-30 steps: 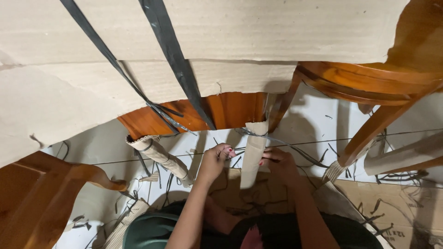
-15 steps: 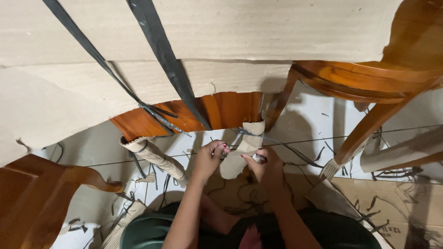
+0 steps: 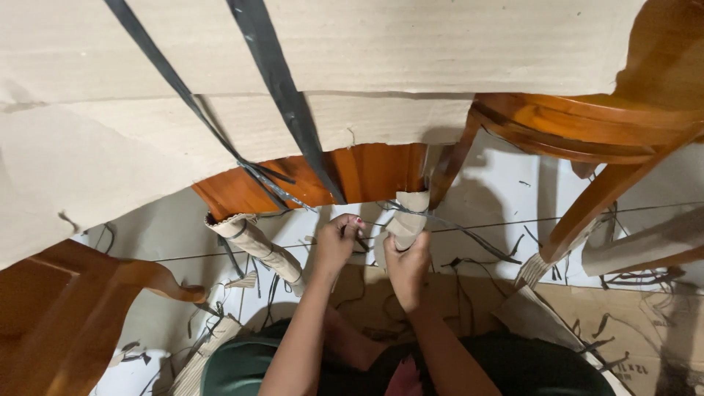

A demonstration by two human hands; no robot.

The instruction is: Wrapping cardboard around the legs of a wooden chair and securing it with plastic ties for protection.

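A varnished wooden chair (image 3: 367, 172) fills the upper view, its seat covered by a big sheet of corrugated cardboard (image 3: 293, 88) crossed by black plastic straps (image 3: 282, 95). One chair leg carries a cardboard wrap (image 3: 407, 216) tied with a thin black strap (image 3: 469, 235). My right hand (image 3: 405, 260) is closed around the lower part of that wrap, crumpling it. My left hand (image 3: 337, 240) pinches the strap just left of the wrap. A second leg with a cardboard wrap (image 3: 257, 246) stands to the left.
Another wooden chair (image 3: 587, 147) stands at the right, its legs partly wrapped in cardboard. Flattened cardboard (image 3: 609, 308) lies on the white tiled floor among many cut black strap pieces. A curved wooden part (image 3: 66, 308) is at lower left.
The cardboard wrap hung long and flat; my right hand has gathered it upward and closed on it near the strap. My left hand has shifted slightly right toward the leg.
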